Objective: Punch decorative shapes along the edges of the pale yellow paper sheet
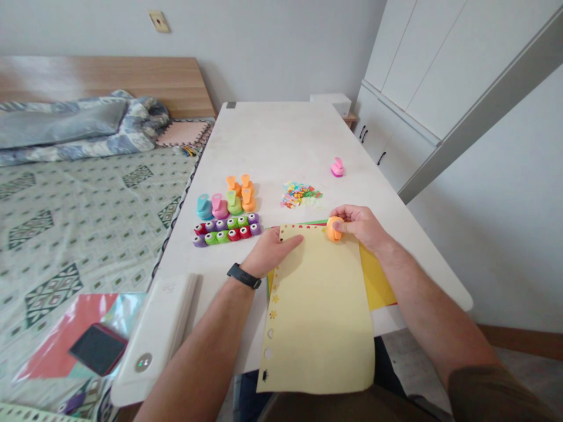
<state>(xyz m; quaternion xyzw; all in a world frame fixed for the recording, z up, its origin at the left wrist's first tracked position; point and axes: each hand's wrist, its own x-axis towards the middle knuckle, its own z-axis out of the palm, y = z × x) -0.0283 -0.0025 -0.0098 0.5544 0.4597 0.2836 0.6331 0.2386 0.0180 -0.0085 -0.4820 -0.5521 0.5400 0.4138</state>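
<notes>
yellow paper (316, 316), orange punch (334, 228) in right hand (363, 227)

Pale yellow paper (316, 310), orange craft punch (334, 228), bedspread (53, 234) in seemingly grey-green diamonds

The paper sheet (316, 310) is matt yellow, the craft punch (334, 228) glossy orange plastic, the bench (281, 140) smooth white, the headboard (101, 82) smooth wood-grain, and the bedspread (88, 234) patterned cloth.

No words or numbers can be read, either on the pale yellow paper (316, 310) at six o'clock or on the orange craft punch (334, 228) near two o'clock. A faint mark on the white rounded device (153, 340) at seven o'clock is too blurred to read.
</notes>
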